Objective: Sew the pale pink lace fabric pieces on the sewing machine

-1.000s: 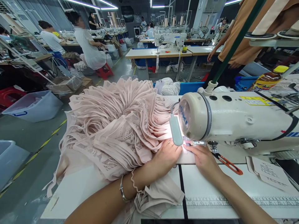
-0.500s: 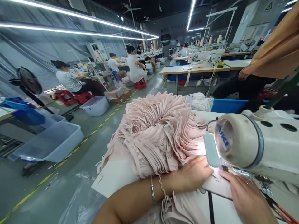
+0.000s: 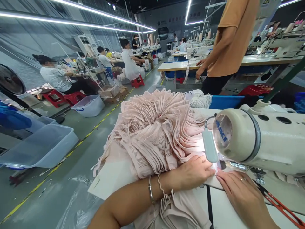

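My left hand (image 3: 195, 171) is closed at the sewing machine's (image 3: 264, 140) lit needle area, its fingertips pinching a small pale pink fabric piece (image 3: 215, 166). From the other side, my right hand (image 3: 241, 187) has its fingers together, thumb and forefinger on the same piece. The needle is hidden behind the lamp (image 3: 209, 145). Beyond my left forearm, a large ruffled heap of pale pink lace-trimmed fabric pieces (image 3: 154, 127) covers the table. More pink fabric (image 3: 181, 211) hangs below that forearm, and a thin strand loops over the wrist.
Red-handled scissors (image 3: 283, 206) lie right of my right hand. A blue bin (image 3: 226, 101) stands behind the table. A person in an orange shirt (image 3: 234, 41) stands at another sewing table (image 3: 176, 66). Clear plastic tubs (image 3: 45, 143) sit on the floor at left.
The view has turned slightly right. My right fingers have closed in toward the left fingertips at the fabric. The orange-shirted person now stands farther left, one hand at the other table.
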Motion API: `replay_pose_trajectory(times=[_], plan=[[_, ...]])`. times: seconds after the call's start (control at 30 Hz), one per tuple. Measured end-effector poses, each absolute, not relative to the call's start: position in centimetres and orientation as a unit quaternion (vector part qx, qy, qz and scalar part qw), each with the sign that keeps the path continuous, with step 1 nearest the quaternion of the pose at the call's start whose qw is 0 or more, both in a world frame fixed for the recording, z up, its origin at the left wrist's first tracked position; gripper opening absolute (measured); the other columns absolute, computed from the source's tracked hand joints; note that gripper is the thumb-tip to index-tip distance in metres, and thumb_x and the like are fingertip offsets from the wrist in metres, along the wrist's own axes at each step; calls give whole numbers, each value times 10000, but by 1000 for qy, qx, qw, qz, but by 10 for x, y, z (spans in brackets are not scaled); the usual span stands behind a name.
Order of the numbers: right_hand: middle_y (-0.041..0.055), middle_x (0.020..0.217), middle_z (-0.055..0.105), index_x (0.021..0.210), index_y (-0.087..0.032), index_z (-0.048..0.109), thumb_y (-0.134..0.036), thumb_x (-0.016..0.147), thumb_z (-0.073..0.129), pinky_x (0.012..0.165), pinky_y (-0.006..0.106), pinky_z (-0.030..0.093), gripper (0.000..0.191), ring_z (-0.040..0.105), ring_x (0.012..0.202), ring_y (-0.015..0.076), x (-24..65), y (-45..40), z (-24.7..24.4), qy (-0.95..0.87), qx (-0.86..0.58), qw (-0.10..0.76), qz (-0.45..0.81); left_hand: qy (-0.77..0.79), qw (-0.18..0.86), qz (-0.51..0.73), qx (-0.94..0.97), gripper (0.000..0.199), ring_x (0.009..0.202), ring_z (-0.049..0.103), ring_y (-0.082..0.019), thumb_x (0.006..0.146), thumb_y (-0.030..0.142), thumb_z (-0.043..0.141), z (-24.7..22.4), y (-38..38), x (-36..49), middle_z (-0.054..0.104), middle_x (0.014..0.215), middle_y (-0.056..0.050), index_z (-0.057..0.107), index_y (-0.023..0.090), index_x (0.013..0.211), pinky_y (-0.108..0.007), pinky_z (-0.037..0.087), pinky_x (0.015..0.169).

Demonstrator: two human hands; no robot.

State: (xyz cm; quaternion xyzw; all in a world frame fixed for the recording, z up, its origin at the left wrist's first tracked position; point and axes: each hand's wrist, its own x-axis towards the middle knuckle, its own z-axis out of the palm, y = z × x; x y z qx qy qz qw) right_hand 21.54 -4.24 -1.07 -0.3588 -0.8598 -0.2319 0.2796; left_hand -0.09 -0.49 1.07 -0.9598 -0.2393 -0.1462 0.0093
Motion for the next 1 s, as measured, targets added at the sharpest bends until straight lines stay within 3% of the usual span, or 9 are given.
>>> replay_pose_trajectory(times=[0.23, 0.37, 0.53, 0.67, 1.0], plan=[[23, 679, 623, 780, -184, 628, -140, 977, 470, 751, 348, 391, 257, 574, 723, 197, 194, -48, -1, -836, -402, 262, -266, -179, 79, -146, -970, 240, 852, 508, -179, 980, 75, 459, 6, -9, 2, 563, 955, -70, 639, 117, 827, -329, 384, 725], [10, 617, 543, 680, -210, 552, -153, 963, 479, 734, 328, 414, 297, 544, 678, 187, 189, -46, -2, -826, -422, 297, -227, -179, 98, -136, -970, 248, 864, 510, -190, 983, 89, 448, -1, -9, 6, 572, 1016, -94, 642, 126, 833, -334, 360, 662], [-11, 687, 646, 755, -232, 566, -206, 946, 502, 674, 289, 462, 203, 601, 660, 158, 198, -42, -6, -784, -494, 364, -98, -190, 76, -147, -968, 233, 847, 530, -190, 988, 102, 445, -1, -9, 8, 585, 971, -80, 639, 129, 862, -340, 382, 670], [-5, 789, 720, 868, -220, 659, -234, 970, 514, 728, 263, 503, 178, 667, 774, 149, 211, -44, -2, -809, -480, 339, -26, -245, 26, -151, -957, 187, 809, 541, -180, 1006, 125, 451, -1, -6, 6, 598, 899, -53, 637, 119, 987, -319, 418, 715], [6, 902, 762, 1010, -225, 721, -138, 914, 492, 795, 310, 509, 263, 685, 854, 163, 223, -49, -6, -830, -470, 302, -6, -278, 20, -117, -953, 243, 765, 541, -169, 972, 44, 416, 3, -5, 7, 581, 823, -50, 624, 139, 889, -271, 432, 704]])
